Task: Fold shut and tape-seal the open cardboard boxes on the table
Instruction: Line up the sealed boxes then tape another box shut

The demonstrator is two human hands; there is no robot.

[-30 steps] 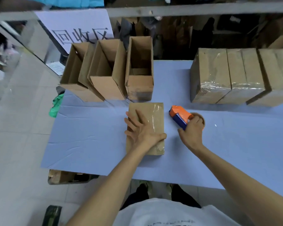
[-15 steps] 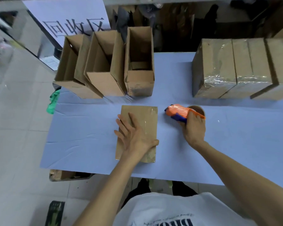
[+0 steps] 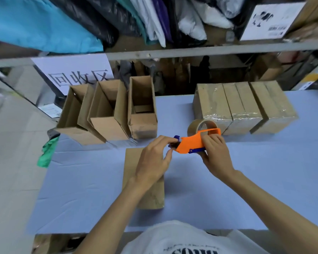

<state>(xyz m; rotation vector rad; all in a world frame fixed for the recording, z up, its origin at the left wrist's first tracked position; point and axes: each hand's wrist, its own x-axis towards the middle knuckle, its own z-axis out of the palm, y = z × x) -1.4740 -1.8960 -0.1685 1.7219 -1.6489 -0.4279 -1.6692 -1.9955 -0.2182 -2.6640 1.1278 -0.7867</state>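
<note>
A closed cardboard box (image 3: 134,162) lies flat on the blue table (image 3: 264,180) in front of me, partly hidden under my left forearm. My right hand (image 3: 214,153) grips the orange and blue tape dispenser (image 3: 193,142) with its brown tape roll (image 3: 202,125), lifted above the table. My left hand (image 3: 154,156) pinches at the dispenser's front end, where the tape comes out. Three open cardboard boxes (image 3: 141,109) stand in a row at the back left.
Three sealed boxes (image 3: 244,105) wrapped in clear tape sit at the back right. A paper sign (image 3: 75,70) leans behind the open boxes. A green cloth (image 3: 46,154) hangs at the table's left edge. A shelf with bags runs overhead.
My left hand left the top of the flat box and went up to the dispenser's front. My right hand raised the dispenser off the table. The camera tilted upward.
</note>
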